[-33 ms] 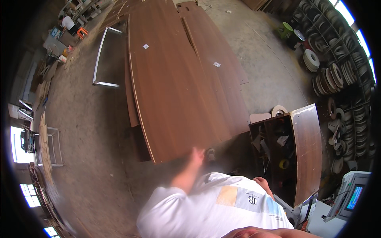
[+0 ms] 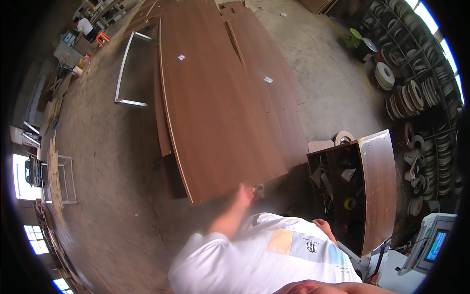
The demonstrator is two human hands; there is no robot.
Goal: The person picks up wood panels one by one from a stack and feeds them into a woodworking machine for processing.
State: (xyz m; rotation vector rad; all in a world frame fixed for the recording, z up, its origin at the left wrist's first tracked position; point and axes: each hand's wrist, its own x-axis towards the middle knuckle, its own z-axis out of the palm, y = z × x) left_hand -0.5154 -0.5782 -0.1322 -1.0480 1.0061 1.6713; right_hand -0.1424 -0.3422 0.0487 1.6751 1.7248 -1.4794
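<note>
left hand [image 2: 243,196] by brown panel [image 2: 215,112]; right hand [image 2: 325,229] near cabinet [image 2: 379,191]; can't judge either's fingers [image 2: 242,189]

One left hand [image 2: 243,195] is showing at six o'clock and one right hand [image 2: 323,228] between four and five. Two white labels [image 2: 268,80] are lying on brown boards [image 2: 220,127], at eleven and one. One silver frame [image 2: 131,103], one orange stool [image 2: 102,38] and one co-worker [image 2: 85,26] are showing at ten. Toward four, one open cabinet [image 2: 379,191] is holding one yellow roll [image 2: 349,203], and one screen [image 2: 437,245] is glowing.
</note>
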